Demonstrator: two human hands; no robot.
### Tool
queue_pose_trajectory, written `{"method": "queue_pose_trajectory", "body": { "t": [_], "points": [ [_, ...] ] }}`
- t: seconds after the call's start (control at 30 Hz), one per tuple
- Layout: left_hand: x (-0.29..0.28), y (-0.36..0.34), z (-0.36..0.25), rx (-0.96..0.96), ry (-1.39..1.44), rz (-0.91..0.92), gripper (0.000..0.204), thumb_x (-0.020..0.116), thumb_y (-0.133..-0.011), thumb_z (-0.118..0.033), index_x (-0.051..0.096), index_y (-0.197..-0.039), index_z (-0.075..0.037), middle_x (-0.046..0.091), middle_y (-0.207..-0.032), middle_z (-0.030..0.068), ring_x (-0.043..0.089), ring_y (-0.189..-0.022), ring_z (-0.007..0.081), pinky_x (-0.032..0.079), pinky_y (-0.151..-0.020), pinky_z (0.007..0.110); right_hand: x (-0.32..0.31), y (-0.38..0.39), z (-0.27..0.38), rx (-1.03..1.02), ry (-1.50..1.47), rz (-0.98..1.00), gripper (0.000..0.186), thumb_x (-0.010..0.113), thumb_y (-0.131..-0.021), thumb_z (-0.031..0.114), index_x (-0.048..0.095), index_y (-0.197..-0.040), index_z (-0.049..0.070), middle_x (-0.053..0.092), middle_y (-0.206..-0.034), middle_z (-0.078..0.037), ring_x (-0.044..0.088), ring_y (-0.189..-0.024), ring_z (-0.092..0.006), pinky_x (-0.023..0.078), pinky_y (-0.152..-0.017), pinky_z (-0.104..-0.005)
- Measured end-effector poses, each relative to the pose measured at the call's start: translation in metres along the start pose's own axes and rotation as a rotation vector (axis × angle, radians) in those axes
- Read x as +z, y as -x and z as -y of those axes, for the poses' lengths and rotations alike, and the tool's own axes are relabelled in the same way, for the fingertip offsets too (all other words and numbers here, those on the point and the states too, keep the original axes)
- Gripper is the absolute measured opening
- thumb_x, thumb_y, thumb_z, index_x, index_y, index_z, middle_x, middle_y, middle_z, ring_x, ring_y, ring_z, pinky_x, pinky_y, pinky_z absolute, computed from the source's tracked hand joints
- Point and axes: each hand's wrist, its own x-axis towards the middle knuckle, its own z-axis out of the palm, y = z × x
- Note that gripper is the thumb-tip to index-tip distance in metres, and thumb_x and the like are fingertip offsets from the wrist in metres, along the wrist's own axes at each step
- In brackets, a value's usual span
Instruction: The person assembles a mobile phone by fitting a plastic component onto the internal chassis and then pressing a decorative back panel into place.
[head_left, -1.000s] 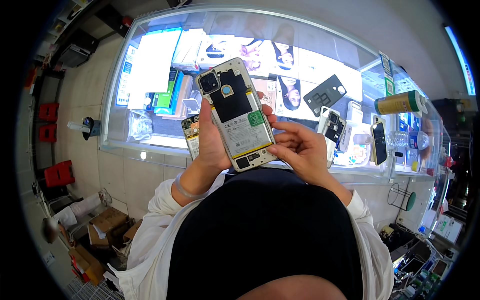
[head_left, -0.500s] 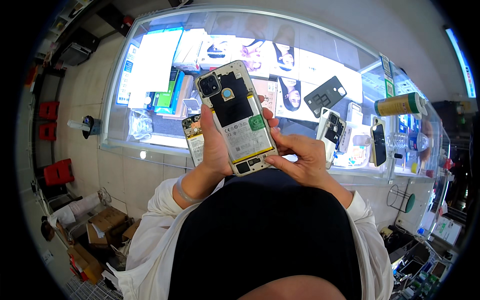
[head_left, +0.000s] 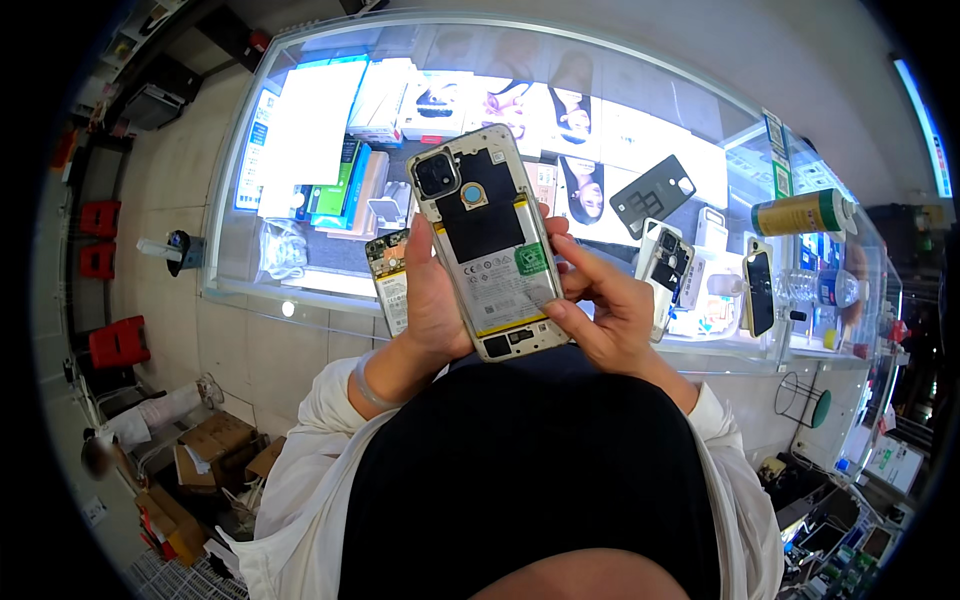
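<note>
Shifting slightly right since the earlier frame, an opened phone (head_left: 505, 290) is now being held at the centre of the frame, its back panel off and its battery and camera block facing up. Below and left of centre, the left hand (head_left: 435, 305) is cupping it, partly closed, with the thumb lying along the left edge and fingertips curling around the right edge. Right of centre, the right hand (head_left: 610, 315) is bending its fingers in a half-open curl, its thumb pressing at the phone's lower right edge. Behind them, a lit glass counter (head_left: 345, 287) is filling the upper frame. Another opened phone (head_left: 393, 300) is lying just left of the left hand; a grey back cover (head_left: 655, 205) and a white phone (head_left: 668, 265) are lying right of centre, near a yellow bottle (head_left: 795, 213).
</note>
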Motion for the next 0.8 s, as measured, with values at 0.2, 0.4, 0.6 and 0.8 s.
{"method": "queue_pose_trajectory", "body": {
  "t": [0.2, 0.4, 0.6, 0.8],
  "points": [
    [0.001, -0.003, 0.002, 0.009, 0.059, 0.021, 0.087, 0.023, -0.076, -0.073, 0.038, -0.123, -0.002, 0.051, -0.113, 0.0180, 0.051, -0.106, 0.0272, 0.045, -0.087, 0.039, 0.006, 0.003, -0.007, -0.005, 0.028, -0.004, 0.049, 0.066, -0.075, 0.008, 0.049, -0.120, 0.001, 0.061, -0.074, -0.008, 0.057, -0.061, -0.0098, 0.045, -0.057, -0.0211],
    [-0.004, -0.003, 0.004, 0.018, 0.084, 0.139, 0.092, 0.019, -0.074, -0.076, 0.037, -0.124, -0.001, 0.048, -0.116, 0.0179, 0.049, -0.109, 0.0275, 0.045, -0.088, 0.040, 0.006, 0.006, -0.015, -0.012, 0.015, 0.014, 0.048, 0.062, -0.078, 0.013, 0.046, -0.123, 0.002, 0.059, -0.073, -0.008, 0.054, -0.061, -0.0101, 0.043, -0.059, -0.0209],
    [0.000, -0.007, -0.003, -0.005, 0.088, 0.019, 0.098, 0.012, -0.071, -0.079, 0.032, -0.130, -0.003, 0.046, -0.119, 0.0204, 0.048, -0.110, 0.0341, 0.041, -0.092, 0.045, 0.015, 0.017, -0.027, 0.107, -0.235, -0.025, 0.046, 0.051, -0.087, 0.017, 0.039, -0.128, 0.001, 0.061, -0.083, -0.009, 0.054, -0.070, -0.0089, 0.042, -0.066, -0.0210],
    [0.007, -0.010, -0.007, -0.036, 0.089, -0.088, 0.087, 0.010, -0.080, -0.069, 0.038, -0.124, 0.000, 0.054, -0.109, 0.0167, 0.052, -0.105, 0.0304, 0.043, -0.089, 0.041, 0.011, 0.023, -0.026, 0.129, -0.408, -0.051, 0.039, 0.045, -0.089, 0.012, 0.040, -0.126, -0.002, 0.062, -0.092, -0.010, 0.055, -0.079, -0.0098, 0.041, -0.073, -0.0209]
  ]
}}
